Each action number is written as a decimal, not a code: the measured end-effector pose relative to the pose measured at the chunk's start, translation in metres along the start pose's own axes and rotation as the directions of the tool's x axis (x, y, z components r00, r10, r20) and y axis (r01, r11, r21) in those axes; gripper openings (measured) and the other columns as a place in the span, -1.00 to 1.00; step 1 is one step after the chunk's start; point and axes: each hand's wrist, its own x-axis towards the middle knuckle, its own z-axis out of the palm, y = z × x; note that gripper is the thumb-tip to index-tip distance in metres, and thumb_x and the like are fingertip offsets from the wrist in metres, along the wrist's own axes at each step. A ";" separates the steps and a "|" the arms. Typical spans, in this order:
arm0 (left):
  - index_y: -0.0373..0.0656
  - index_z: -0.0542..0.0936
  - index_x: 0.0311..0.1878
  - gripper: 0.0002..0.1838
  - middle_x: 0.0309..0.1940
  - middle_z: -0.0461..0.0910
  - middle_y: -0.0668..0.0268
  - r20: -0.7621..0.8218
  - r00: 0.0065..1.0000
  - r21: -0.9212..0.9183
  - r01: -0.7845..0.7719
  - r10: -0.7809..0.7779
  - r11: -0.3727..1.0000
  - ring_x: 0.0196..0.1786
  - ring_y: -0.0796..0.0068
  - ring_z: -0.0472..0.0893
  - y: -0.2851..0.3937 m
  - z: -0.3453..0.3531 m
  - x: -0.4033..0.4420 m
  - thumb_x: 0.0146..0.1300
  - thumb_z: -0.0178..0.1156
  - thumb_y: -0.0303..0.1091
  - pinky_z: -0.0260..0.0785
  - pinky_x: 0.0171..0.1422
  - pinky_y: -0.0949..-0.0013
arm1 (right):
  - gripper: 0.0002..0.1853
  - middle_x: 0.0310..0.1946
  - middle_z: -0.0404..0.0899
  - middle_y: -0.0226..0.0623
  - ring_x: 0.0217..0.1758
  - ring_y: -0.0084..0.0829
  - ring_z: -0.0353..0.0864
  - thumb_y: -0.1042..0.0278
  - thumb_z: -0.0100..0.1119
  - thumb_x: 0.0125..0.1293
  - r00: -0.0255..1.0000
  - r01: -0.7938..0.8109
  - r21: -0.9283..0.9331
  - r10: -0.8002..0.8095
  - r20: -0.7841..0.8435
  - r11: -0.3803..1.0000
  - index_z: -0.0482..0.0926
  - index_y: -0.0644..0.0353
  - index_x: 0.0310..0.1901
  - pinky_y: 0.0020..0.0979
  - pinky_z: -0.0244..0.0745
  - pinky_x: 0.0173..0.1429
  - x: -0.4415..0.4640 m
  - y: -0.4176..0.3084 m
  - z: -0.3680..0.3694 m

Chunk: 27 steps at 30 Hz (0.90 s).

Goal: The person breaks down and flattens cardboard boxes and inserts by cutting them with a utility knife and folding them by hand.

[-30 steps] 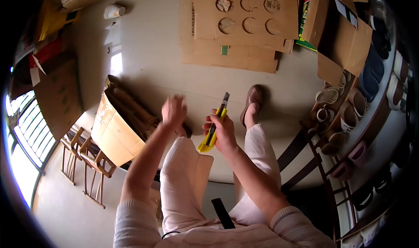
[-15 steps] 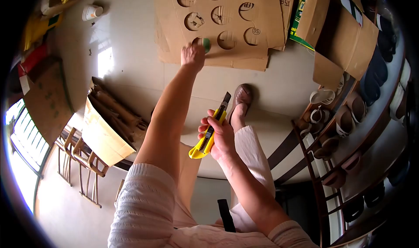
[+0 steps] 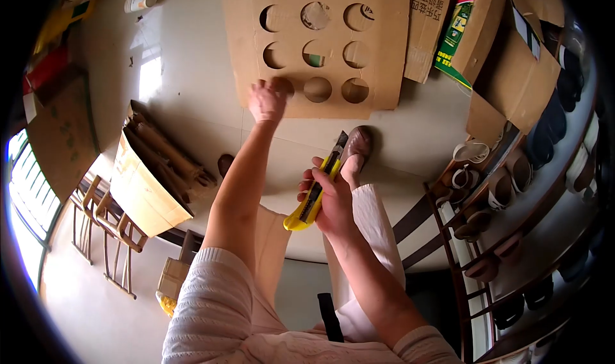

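One cutter (image 3: 312, 202) in right hand (image 3: 334, 205); left hand (image 3: 267, 102) by one holed cardboard (image 3: 387, 50).

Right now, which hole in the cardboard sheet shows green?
The middle hole in the second row from the near edge: it alone shows green.

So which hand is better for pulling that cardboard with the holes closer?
Probably the left hand: it is at the near-left corner of the holed cardboard, with no tool visible in it. The right hand is farther from the cardboard and holds the yellow cutter.
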 end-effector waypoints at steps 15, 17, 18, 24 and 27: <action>-0.32 0.45 -0.03 -0.52 -0.19 0.56 0.18 0.513 0.851 -0.842 0.525 0.116 -0.126 -0.17 0.35 0.58 -0.060 -0.079 -0.014 0.00 0.37 -0.33 0.50 -0.07 0.27 | -0.64 -0.37 0.48 -0.35 -0.44 -0.53 0.51 0.35 0.14 0.22 0.968 0.234 -0.249 -0.250 -0.031 0.940 0.33 0.18 0.02 -0.50 0.43 -0.46 0.005 0.007 0.012; -0.32 0.47 -0.04 -0.55 -0.20 0.57 0.19 0.496 0.861 -0.850 0.508 0.116 -0.138 -0.20 0.36 0.59 -0.082 -0.103 -0.036 0.01 0.35 -0.37 0.50 -0.08 0.27 | -0.61 -0.34 0.49 -0.37 -0.42 -0.58 0.50 0.31 0.18 0.21 0.935 0.325 -0.339 -0.355 -0.026 0.883 0.33 0.17 0.03 -0.52 0.42 -0.46 0.006 0.001 0.014; -0.32 0.47 -0.05 -0.54 -0.21 0.57 0.20 0.492 0.865 -0.858 0.501 0.100 -0.113 -0.20 0.36 0.59 -0.096 -0.114 -0.047 -0.02 0.37 -0.36 0.49 -0.08 0.27 | -0.61 -0.30 0.48 -0.38 -0.40 -0.60 0.49 0.31 0.19 0.20 0.912 0.360 -0.365 -0.406 -0.054 0.859 0.34 0.17 0.03 -0.56 0.40 -0.48 0.006 0.000 0.016; -0.31 0.54 -0.08 -0.47 -0.24 0.62 0.20 0.393 0.897 -0.883 0.429 0.202 -0.188 -0.22 0.39 0.61 -0.149 -0.172 -0.106 -0.20 0.47 -0.38 0.46 -0.05 0.35 | -0.50 -0.18 0.47 -0.41 -0.39 -0.70 0.43 0.20 0.26 0.16 0.847 0.449 -0.592 -0.530 0.043 0.669 0.33 0.19 0.08 -0.69 0.28 -0.53 0.010 0.000 0.025; -0.28 0.57 -0.08 -0.44 -0.21 0.63 0.27 0.339 0.857 -0.852 0.455 0.387 -0.261 -0.20 0.44 0.60 -0.136 -0.177 -0.131 -0.29 0.47 -0.43 0.44 -0.03 0.41 | -0.42 -0.26 0.45 -0.47 -0.44 -0.71 0.38 0.19 0.30 0.13 0.903 0.416 -0.606 -0.388 0.186 0.678 0.30 0.17 0.14 -0.71 0.26 -0.47 0.000 0.014 0.036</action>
